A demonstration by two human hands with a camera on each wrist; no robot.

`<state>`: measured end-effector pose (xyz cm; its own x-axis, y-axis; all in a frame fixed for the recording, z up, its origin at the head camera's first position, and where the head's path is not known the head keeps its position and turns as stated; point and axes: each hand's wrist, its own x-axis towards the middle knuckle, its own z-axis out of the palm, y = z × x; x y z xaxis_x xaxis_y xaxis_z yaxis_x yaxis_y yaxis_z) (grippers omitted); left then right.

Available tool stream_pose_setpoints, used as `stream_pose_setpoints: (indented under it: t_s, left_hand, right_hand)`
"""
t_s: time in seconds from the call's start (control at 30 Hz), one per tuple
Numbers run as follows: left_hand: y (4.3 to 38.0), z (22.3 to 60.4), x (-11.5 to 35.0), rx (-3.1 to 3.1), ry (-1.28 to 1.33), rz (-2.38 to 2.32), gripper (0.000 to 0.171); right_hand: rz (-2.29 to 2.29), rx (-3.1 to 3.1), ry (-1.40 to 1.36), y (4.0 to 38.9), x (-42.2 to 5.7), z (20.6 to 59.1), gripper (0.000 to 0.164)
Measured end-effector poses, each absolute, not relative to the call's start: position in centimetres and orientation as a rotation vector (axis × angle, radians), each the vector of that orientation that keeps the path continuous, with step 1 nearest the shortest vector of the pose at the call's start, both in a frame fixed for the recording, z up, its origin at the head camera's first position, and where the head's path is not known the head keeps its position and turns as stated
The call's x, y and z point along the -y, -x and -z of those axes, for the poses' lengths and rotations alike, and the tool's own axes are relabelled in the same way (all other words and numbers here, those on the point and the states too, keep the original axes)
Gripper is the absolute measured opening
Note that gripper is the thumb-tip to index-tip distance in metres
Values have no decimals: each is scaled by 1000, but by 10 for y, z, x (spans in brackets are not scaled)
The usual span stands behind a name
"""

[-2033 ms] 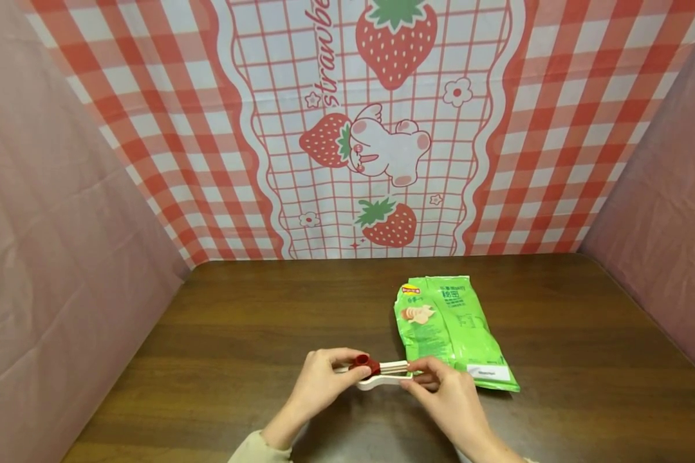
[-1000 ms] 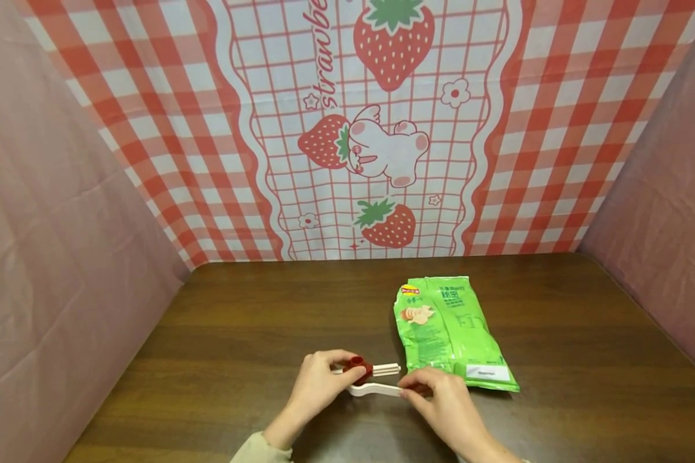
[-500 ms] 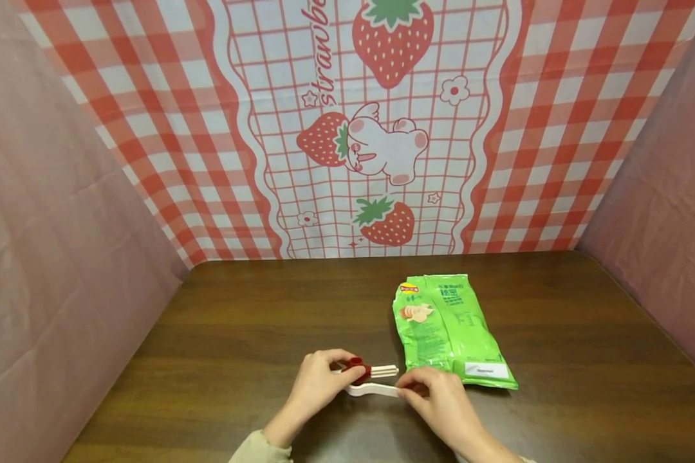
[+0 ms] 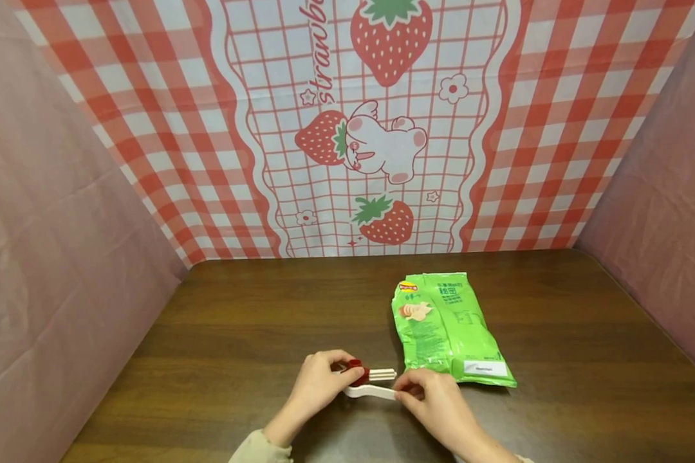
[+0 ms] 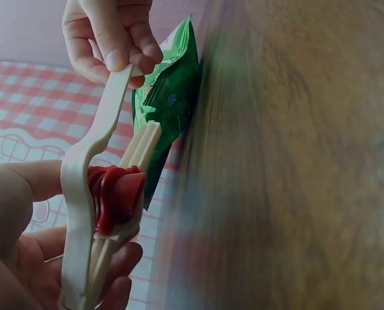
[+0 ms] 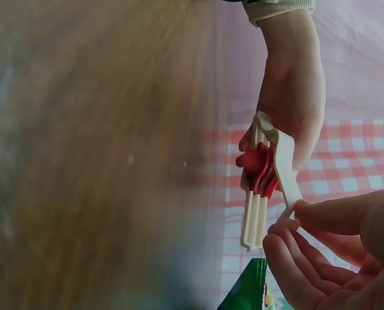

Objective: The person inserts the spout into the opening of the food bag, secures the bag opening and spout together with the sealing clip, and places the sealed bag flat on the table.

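Observation:
Between the hands is a white bag clip [image 4: 370,391] with two long bars and a red spout-like piece [image 5: 119,197] in its middle. My left hand [image 4: 320,382] grips the clip around the joined end and the red piece. With thumb and fingertips my right hand [image 4: 437,402] pinches the free end of the curved bar. That bar stands apart from the ribbed straight bar [image 6: 253,223], so the clip is unlatched. A green chip bag [image 4: 454,328] lies just behind the right hand, its near left corner partly covered by the fingers.
The brown wooden table [image 4: 255,315] reaches back to a red-and-white checked cloth [image 4: 203,193] with strawberry prints. Pink cloths [image 4: 75,244] hang along both sides.
My right hand has come off the straight bar's tip and drawn the curved bar away toward me, widening the gap. The left hand keeps its grip; the chip bag lies still.

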<state>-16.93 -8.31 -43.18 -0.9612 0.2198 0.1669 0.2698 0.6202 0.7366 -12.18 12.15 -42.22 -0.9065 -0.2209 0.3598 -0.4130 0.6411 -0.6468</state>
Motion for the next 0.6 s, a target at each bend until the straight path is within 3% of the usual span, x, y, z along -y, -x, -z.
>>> stream_pose_setpoints:
  t_s: [0.6]
  left_hand:
    - [169,434,86,2823,351,1187,19]
  right_hand:
    - [-1171,2709,-632,117,-118,428,11]
